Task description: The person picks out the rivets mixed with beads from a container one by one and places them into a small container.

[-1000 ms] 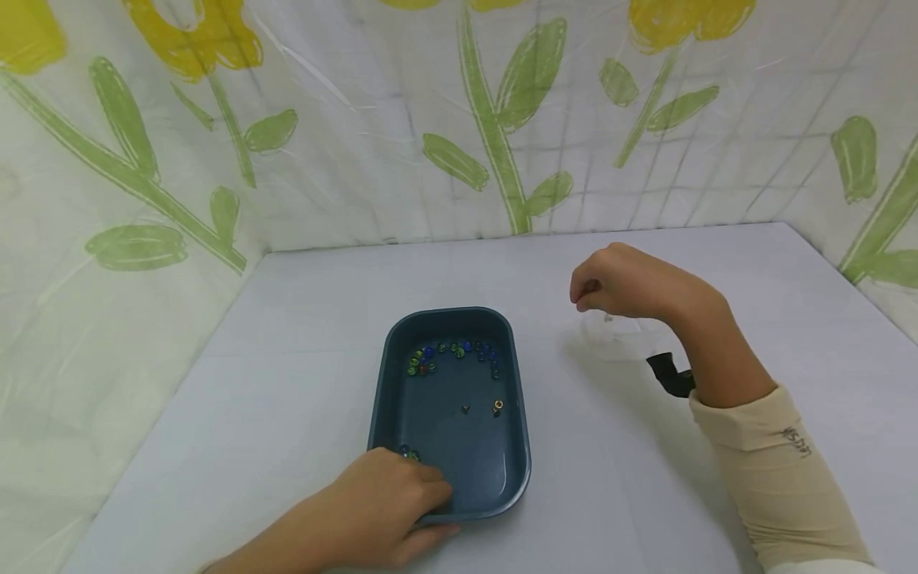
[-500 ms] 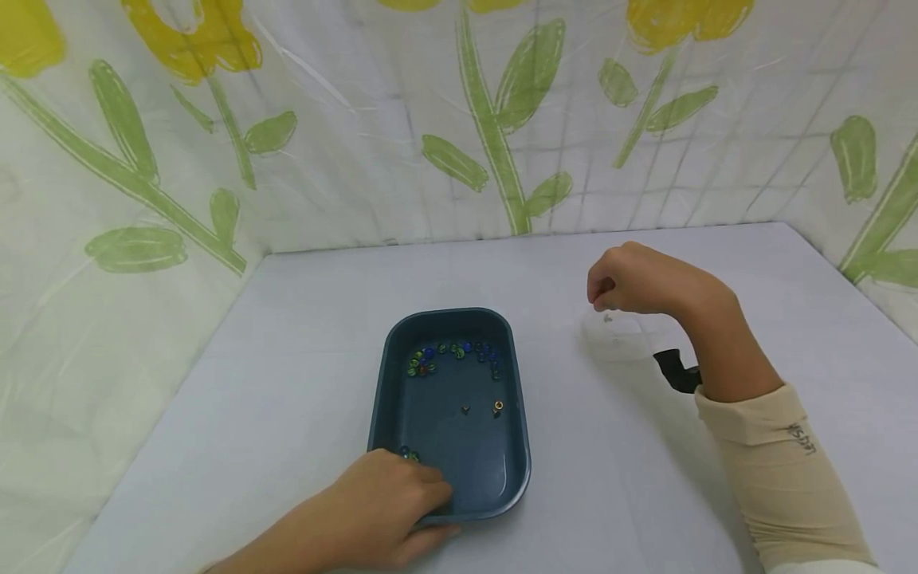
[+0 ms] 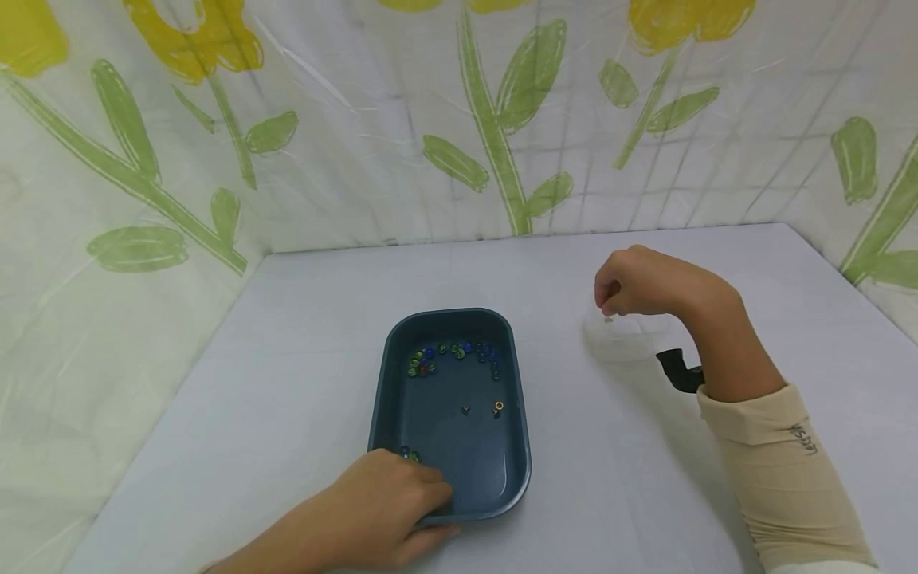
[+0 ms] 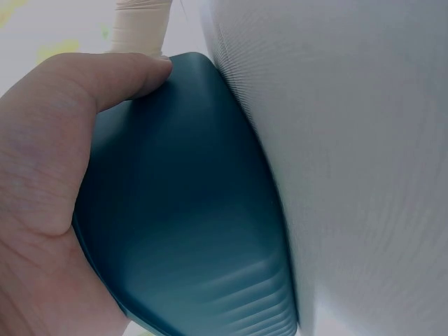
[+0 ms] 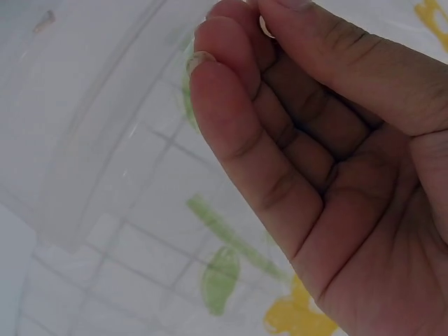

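My left hand (image 3: 383, 506) grips the near left corner of a dark blue tray (image 3: 519, 446), fingers inside and thumb along the outer wall. In the left wrist view the thumb presses the tray's side (image 4: 196, 175). Glass marbles (image 3: 459, 351) lie in the tray, mostly along its far end, with a few beside my left fingers. Two small gold-coloured pieces (image 3: 498, 406) lie nearer its middle. My right hand (image 3: 638, 279) is over a clear plastic container (image 3: 624, 347), thumb and fingertips together. A tiny shiny piece (image 5: 267, 26) shows between them in the right wrist view.
A small brownish piece (image 5: 44, 21) lies in the clear container. A black bent object (image 3: 677, 371) shows beside the right forearm. The white table (image 3: 301, 359) meets a curtain (image 3: 344, 159) painted with flowers at its back and sides.
My right hand has moved to the right and is now over the clear container. My left hand and the tray have stayed in place.
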{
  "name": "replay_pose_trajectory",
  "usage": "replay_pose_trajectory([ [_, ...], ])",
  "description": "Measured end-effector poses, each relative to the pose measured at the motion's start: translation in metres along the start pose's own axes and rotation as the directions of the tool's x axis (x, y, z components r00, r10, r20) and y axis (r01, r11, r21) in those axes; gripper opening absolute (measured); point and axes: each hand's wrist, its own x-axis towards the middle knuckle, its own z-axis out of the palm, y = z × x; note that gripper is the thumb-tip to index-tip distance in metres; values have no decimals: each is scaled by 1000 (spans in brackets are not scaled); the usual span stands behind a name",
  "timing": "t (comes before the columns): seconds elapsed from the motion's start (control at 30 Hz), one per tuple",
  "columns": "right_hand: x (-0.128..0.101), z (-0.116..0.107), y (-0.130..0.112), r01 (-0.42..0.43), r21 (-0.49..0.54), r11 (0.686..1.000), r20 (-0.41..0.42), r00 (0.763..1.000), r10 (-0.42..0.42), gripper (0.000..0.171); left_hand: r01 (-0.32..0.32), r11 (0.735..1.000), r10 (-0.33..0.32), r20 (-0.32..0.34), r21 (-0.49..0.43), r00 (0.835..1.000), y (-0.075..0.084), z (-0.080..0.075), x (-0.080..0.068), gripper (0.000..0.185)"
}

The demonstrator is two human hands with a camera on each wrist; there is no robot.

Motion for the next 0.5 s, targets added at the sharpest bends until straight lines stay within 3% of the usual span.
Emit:
replay_pose_trajectory([
  [0.5,-2,3,4,-54,-8,998,41,998,55,7,-9,1000,9,-8,6,1000,0,0,-1,33],
])
